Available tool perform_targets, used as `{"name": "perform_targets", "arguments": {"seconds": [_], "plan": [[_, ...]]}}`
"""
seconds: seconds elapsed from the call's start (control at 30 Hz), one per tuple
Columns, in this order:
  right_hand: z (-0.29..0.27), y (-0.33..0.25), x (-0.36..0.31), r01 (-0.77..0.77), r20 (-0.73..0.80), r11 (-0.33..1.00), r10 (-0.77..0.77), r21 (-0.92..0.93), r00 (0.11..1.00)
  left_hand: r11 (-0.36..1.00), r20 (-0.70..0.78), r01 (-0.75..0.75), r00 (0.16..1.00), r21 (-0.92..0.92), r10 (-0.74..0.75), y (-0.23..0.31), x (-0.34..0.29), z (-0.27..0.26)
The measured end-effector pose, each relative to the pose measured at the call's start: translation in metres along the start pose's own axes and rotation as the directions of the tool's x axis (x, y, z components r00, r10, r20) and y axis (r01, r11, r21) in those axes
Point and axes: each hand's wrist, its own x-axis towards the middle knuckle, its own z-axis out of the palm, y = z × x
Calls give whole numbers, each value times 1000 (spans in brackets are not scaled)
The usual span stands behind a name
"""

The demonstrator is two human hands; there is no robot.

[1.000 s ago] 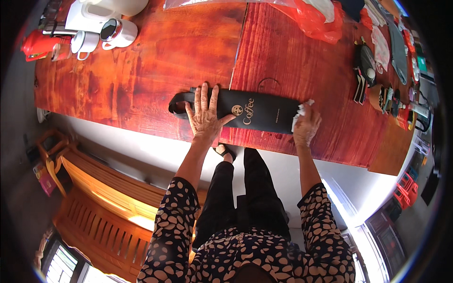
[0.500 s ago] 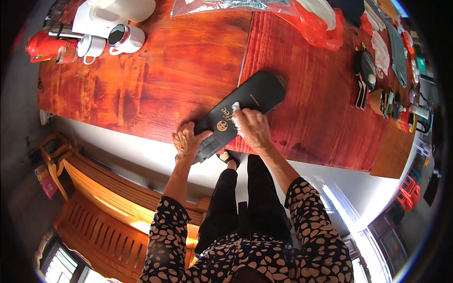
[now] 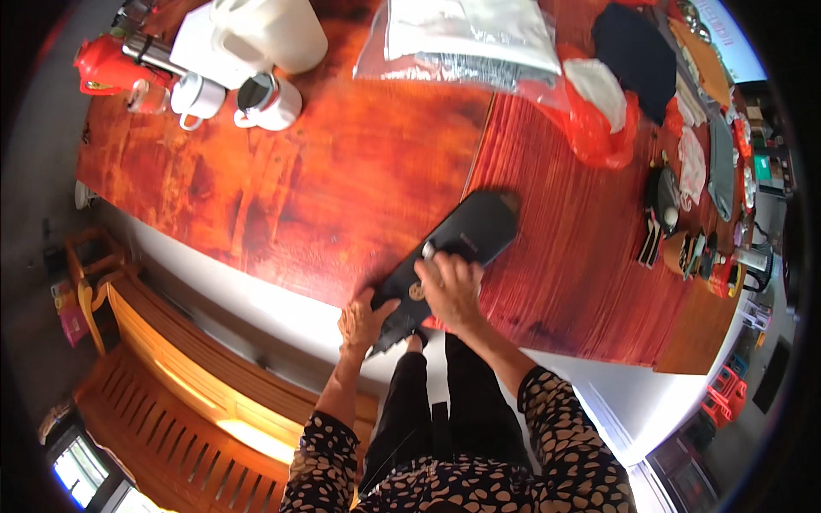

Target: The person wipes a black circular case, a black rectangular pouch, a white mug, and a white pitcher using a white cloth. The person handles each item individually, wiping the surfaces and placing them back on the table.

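Observation:
A long, flat black panel-like thing (image 3: 479,229) with gold print and a round gold emblem lies slantwise over the table's near edge. Its exact kind I cannot make out. My left hand (image 3: 363,323) grips its near-left side, thumb across the top. On its middle rests my right hand (image 3: 451,289), fingers bent and pressed down on a small white wad (image 3: 428,250), tissue or cloth. That hand hides most of the wad and part of the gold lettering.
Two white mugs (image 3: 278,107), a large pale jug (image 3: 295,38) and a red thermos (image 3: 103,64) stand far left on the red-brown wooden table (image 3: 342,162). A clear plastic bag (image 3: 470,47) and a red bag (image 3: 599,141) lie at the back. A wooden bench (image 3: 188,376) stands below left.
The view has tilted, so the table and its things sit lower in the picture. My right hand has slid the white wad slightly left over the lettering; my left hand keeps its grip.

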Motion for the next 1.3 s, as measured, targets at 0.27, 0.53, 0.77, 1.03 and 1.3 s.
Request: {"name": "perform_targets", "arguments": {"seconds": [0.27, 0.53, 0.77, 1.03, 1.3], "plan": [[-37, 32, -39, -51, 427, 943, -100, 329, 899, 975, 87, 140, 988, -172, -127, 3, -9, -8], [-45, 24, 38, -236, 237, 935, 174, 265, 956, 376, 390, 380, 919, -845, -51, 56, -23, -4], [-77, 25, 7, -167, 312, 661, -106, 731, 944, 441, 345, 316, 938, -840, -16, 61, -26, -5], [-35, 174, -8, -635, 224, 642, 606, 429, 764, 594, -19, -42, 999, -803, 45, 125, -30, -113], [-23, 177, -5, -569, 186, 821, 555, 32, 811, 293, -52, -120, 972, -949, 229, 251, 63, -67]]}}
